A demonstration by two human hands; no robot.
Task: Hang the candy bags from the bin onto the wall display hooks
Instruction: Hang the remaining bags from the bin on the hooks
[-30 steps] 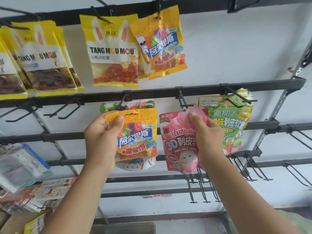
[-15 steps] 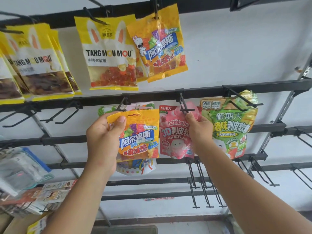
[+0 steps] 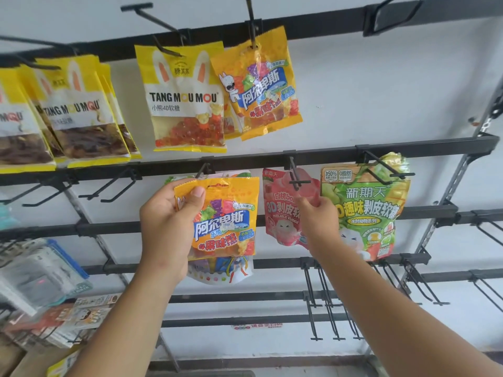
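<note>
- Left hand (image 3: 168, 229): raised to the middle rail (image 3: 245, 159) of the wall rack, gripping an orange candy bag (image 3: 226, 219) by its upper left corner.
- Thumb (image 3: 197, 193) lies flat on the front of the bag, just below its top seam. The other fingers are hidden behind the bag.
- Orange candy bag: upright with the print facing out, its top edge just under the middle rail. Its hanging hole sits just beside and below the left hook (image 3: 202, 170) and is not threaded on it.
- A white cartoon bag (image 3: 226, 270) hangs behind the orange one. Its lower part shows beneath the orange bag's bottom edge.
- Right hand (image 3: 318, 221): at the right edge of the pink candy bag (image 3: 280, 210), fingers curled and pinching that edge. One fingertip (image 3: 300, 200) lies across the bag's front and the rest of the grip is hidden.
- Pink candy bag: hangs from the centre hook (image 3: 296, 179) of the middle rail, with the hook's crossbar in front of the bag's top.
- Green candy bag (image 3: 364, 213): hangs on the next hook toward the rail's right end, just beside the right hand.
- Top rail (image 3: 326, 31): a yellow rabbit-ear bag (image 3: 185, 104) overlaps a second orange bag (image 3: 258, 85), and more yellow bags hang toward the left end.
- Bare hooks (image 3: 313, 295) hang on the lower rails beneath the right forearm.
</note>
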